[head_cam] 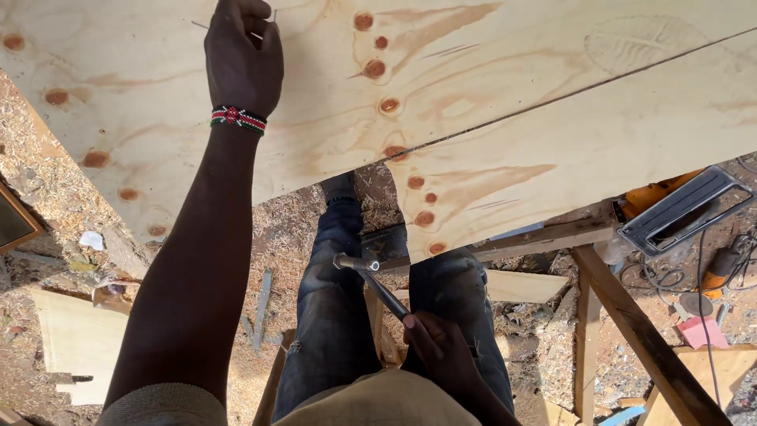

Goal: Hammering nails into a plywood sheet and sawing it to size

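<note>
Nearest the camera, the right hand (443, 347) is low in the frame, above the person's jeans-clad legs (339, 315), fingers wrapped tight round the handle of a hammer (374, 282). Hammer: dark slim shaft, grey metal head pointing left at the top end, held tilted, head up and away from the hand, just below the edge of the plywood. It touches nothing but the hand.

Left arm reaches straight up the frame. Beaded wristband (238, 118), red, green, black and white, on the wrist. Left hand (243, 55) rests on the plywood sheet (489, 87) near the top edge, fingertips pinched together on a thin nail (260, 28), small, pale metal; only a sliver shows, so whether it stands upright or tilts cannot be told.

Plywood: large pale sheet, wavy orange-brown grain, many round reddish knots, a faint shoe print at upper right. A long thin dark line runs diagonally from the knots at centre up to the right edge. Lower edge has a notch-like step above the legs.

Under the sheet on the right, a wooden trestle frame (631, 323). Beside it on the right, a circular saw (682, 207) with orange body and grey base plate, cable trailing. Ground is covered with sawdust and shavings (276, 237), offcuts of board scattered left and right.
</note>
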